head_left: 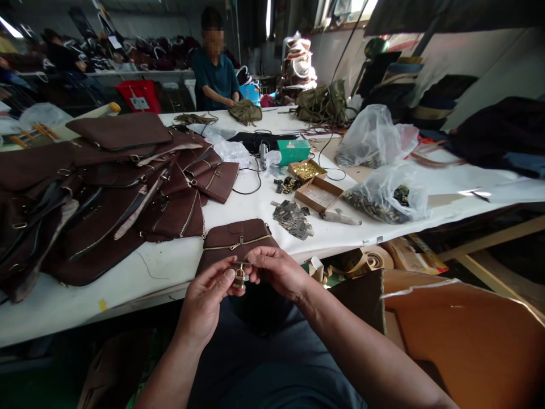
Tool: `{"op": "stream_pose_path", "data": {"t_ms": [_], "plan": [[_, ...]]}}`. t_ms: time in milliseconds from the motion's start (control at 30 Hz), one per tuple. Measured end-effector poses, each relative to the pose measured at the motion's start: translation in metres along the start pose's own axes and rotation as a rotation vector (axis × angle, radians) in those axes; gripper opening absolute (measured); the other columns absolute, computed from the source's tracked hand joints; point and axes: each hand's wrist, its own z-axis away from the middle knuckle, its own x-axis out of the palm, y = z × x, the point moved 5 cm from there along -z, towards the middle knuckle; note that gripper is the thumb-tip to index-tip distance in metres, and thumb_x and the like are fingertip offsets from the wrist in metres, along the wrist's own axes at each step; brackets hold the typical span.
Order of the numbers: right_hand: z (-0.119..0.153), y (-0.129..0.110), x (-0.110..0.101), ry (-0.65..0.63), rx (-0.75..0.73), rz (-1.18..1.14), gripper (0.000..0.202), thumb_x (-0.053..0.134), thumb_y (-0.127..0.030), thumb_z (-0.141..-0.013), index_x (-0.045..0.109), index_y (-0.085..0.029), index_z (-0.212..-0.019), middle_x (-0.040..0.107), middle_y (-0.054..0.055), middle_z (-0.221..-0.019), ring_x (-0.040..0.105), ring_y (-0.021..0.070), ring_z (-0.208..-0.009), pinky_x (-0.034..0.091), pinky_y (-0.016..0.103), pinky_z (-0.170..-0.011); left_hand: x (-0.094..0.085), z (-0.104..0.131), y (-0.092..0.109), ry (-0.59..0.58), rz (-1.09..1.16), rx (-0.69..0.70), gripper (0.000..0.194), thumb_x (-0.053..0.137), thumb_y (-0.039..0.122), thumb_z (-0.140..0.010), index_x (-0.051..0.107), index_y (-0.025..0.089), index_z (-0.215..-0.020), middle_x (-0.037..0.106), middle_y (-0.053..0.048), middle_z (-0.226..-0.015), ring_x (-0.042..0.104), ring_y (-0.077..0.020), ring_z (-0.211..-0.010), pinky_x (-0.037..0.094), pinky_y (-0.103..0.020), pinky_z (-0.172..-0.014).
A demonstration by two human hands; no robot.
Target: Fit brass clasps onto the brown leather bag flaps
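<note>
A small brass padlock [239, 279] is pinched between the thumb and fingers of my left hand [208, 292], just off the table's front edge. My right hand [276, 270] is closed at the top of the padlock, its fingertips pressed together by a thin dark piece at the shackle. Whether that piece is metal or leather I cannot tell. Right behind both hands, a dark brown leather bag [238, 234] with a brass zipper lies on the table, its near part hidden by my hands.
Brown leather bags [106, 199] are heaped on the left of the white table [170, 264]. Flat metal plates [293, 220], a cardboard tray [319, 194], a box of gold-coloured parts [307, 169] and plastic bags [385, 196] lie to the right. A large carton [464, 335] stands at lower right. Across the table a person [217, 76] handles an olive bag.
</note>
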Motion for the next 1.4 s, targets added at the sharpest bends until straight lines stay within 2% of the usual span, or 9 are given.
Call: {"op": "stream_pose_path", "data": {"t_ms": [433,500,600,700,767,900,1000,1200,1400], "plan": [[-0.020,0.013,-0.001,0.044,0.027,-0.077,0.031,0.087,-0.040,-0.078,0.075,-0.014,-0.092,0.073,0.002,-0.077,0.063,0.0111,-0.061,0.048,0.022,-0.058,-0.005,-0.010,0.007,0.109,-0.147,0.014,0.049,0.096,0.046,-0.073,0.080,0.013,-0.106,0.083,-0.011,-0.095,0.078,-0.0212,-0.073,0.063,-0.028,-0.057],[-0.017,0.007,-0.004,0.144,-0.061,0.020,0.036,0.084,-0.045,-0.084,0.076,-0.016,-0.103,0.074,0.003,-0.086,0.066,0.0135,-0.071,0.049,0.024,-0.063,-0.007,-0.011,0.012,0.141,-0.249,0.053,0.047,0.094,0.049,-0.074,0.081,0.015,-0.104,0.082,-0.009,-0.089,0.077,-0.0217,-0.072,0.064,-0.030,-0.059],[-0.002,-0.012,-0.006,0.285,-0.352,0.330,0.042,0.086,-0.046,-0.086,0.075,-0.021,-0.117,0.074,0.005,-0.104,0.068,0.0179,-0.090,0.054,0.030,-0.079,-0.009,-0.012,0.028,0.181,-0.530,0.211,0.037,0.089,0.050,-0.079,0.082,0.019,-0.098,0.080,-0.006,-0.086,0.076,-0.0205,-0.073,0.065,-0.032,-0.068],[0.013,-0.022,0.005,0.221,-0.615,0.681,0.054,0.093,-0.043,-0.081,0.073,-0.024,-0.127,0.072,0.008,-0.114,0.067,0.0220,-0.101,0.055,0.035,-0.089,-0.004,-0.013,0.048,0.185,-0.820,0.456,0.026,0.082,0.047,-0.086,0.081,0.022,-0.091,0.078,-0.007,-0.107,0.076,-0.0204,-0.086,0.063,-0.028,-0.072],[0.017,-0.018,0.011,0.157,-0.684,0.803,0.061,0.094,-0.043,-0.080,0.071,-0.025,-0.134,0.071,0.010,-0.121,0.067,0.0235,-0.105,0.056,0.036,-0.091,-0.001,-0.015,0.054,0.177,-0.903,0.504,0.025,0.079,0.048,-0.089,0.080,0.023,-0.090,0.078,-0.007,-0.116,0.076,-0.0202,-0.088,0.062,-0.027,-0.071],[0.013,-0.004,0.014,0.155,-0.640,0.812,0.044,0.087,-0.038,-0.087,0.072,-0.023,-0.127,0.072,0.006,-0.109,0.068,0.0212,-0.096,0.055,0.035,-0.089,0.002,-0.020,0.054,0.136,-0.956,0.373,0.028,0.077,0.052,-0.089,0.080,0.023,-0.089,0.081,-0.003,-0.085,0.076,-0.0199,-0.071,0.059,-0.028,-0.068],[0.009,0.001,0.013,0.174,-0.545,0.615,0.024,0.077,-0.032,-0.094,0.075,-0.021,-0.115,0.072,0.003,-0.096,0.067,0.0176,-0.086,0.054,0.032,-0.083,0.004,-0.021,0.056,0.137,-0.985,0.365,0.029,0.078,0.053,-0.088,0.080,0.024,-0.086,0.080,-0.001,-0.075,0.074,-0.0197,-0.067,0.056,-0.026,-0.065],[0.004,0.010,0.008,0.034,-0.289,0.274,0.035,0.077,-0.044,-0.093,0.073,-0.019,-0.117,0.071,0.002,-0.090,0.065,0.0163,-0.080,0.056,0.033,-0.080,-0.006,-0.029,0.051,0.117,-0.907,0.273,0.038,0.079,0.060,-0.086,0.081,0.022,-0.090,0.078,-0.003,-0.073,0.070,-0.0189,-0.063,0.053,-0.025,-0.059],[0.019,-0.014,0.009,0.256,-0.640,0.695,0.024,0.077,-0.036,-0.095,0.077,-0.023,-0.116,0.073,0.009,-0.111,0.068,0.0220,-0.098,0.056,0.037,-0.090,-0.012,-0.039,0.044,0.062,-0.760,0.183,0.041,0.081,0.061,-0.084,0.081,0.021,-0.095,0.079,-0.005,-0.082,0.071,-0.0205,-0.070,0.057,-0.027,-0.065]]}}
